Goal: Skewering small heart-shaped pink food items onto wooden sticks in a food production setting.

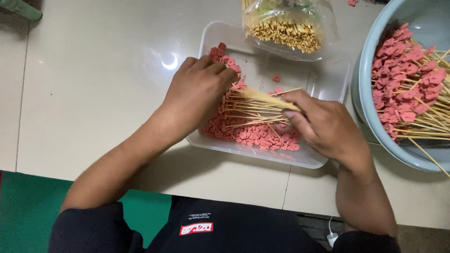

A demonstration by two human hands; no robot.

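Observation:
A clear plastic tray (328,79) on the pale table holds many small pink sausage slices (255,133) and a loose fan of thin bamboo skewers (248,110). My left hand (199,91) rests curled over the slices and the skewer ends at the tray's left side. My right hand (323,124) pinches a bundle of skewers (269,97) that blurs with motion, pointing left over the tray.
A clear bag of bare skewers (286,28) lies across the tray's far edge. A large grey-blue basin (370,117) at the right holds several skewers threaded with pink slices (408,79). A green mat (28,206) lies by the table's near edge.

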